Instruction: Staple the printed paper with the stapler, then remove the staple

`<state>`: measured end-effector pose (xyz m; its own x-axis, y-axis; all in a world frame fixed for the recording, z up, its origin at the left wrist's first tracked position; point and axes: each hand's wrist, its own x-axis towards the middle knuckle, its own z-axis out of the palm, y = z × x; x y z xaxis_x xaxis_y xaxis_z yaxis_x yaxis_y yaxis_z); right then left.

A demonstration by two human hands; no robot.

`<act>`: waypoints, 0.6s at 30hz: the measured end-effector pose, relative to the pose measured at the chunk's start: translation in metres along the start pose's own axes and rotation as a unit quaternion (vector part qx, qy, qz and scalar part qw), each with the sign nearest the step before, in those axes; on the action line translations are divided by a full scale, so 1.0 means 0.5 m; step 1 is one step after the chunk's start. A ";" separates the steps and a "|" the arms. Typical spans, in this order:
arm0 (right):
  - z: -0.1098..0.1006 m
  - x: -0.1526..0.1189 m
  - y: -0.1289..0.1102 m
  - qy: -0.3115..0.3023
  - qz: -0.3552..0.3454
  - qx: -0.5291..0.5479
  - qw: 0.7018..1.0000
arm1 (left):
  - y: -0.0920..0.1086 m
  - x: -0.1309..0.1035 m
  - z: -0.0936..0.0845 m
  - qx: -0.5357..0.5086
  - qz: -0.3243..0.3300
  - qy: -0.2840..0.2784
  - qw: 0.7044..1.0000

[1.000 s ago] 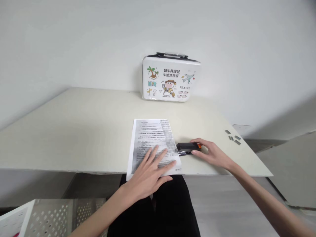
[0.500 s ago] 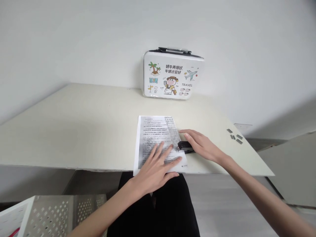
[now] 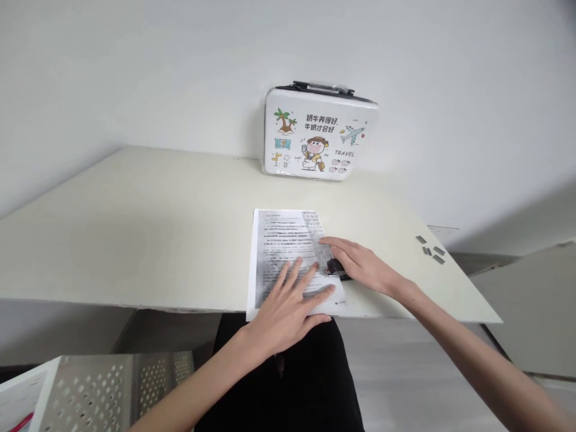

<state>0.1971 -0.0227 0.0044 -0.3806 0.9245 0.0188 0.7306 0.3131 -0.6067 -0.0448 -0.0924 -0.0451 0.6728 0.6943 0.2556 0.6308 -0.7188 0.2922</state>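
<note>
A printed sheet of paper [image 3: 281, 237] lies at the table's front edge, its lower edge jutting slightly past it. My left hand [image 3: 290, 309] rests flat on its lower part, fingers spread. At the sheet's right edge is a black stapler [image 3: 334, 266], its front end over the paper. My right hand [image 3: 362, 264] covers most of the stapler from above and grips it, the index finger reaching forward over the page's grey patterned strip. Whether a staple is in the paper cannot be seen.
Several small staple strips [image 3: 432, 251] lie on the white table [image 3: 148, 240] at the right. A white cartoon-printed case [image 3: 319, 135] with a black handle stands against the wall. Below the table at left are perforated baskets [image 3: 90, 390]; my lap is under the front edge.
My right hand has moved slightly forward and down over the stapler, hiding more of it. My left hand stays on the paper. The whole view has shifted a little.
</note>
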 end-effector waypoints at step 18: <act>0.006 0.000 -0.014 -0.011 0.023 -0.065 0.998 | 0.001 0.000 0.010 0.019 0.003 0.020 1.000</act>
<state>0.1903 -0.0255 0.0062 -0.3571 0.9337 -0.0254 0.8142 0.2978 -0.4984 -0.0423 -0.0929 -0.0495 0.6619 0.6896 0.2937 0.6410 -0.7239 0.2551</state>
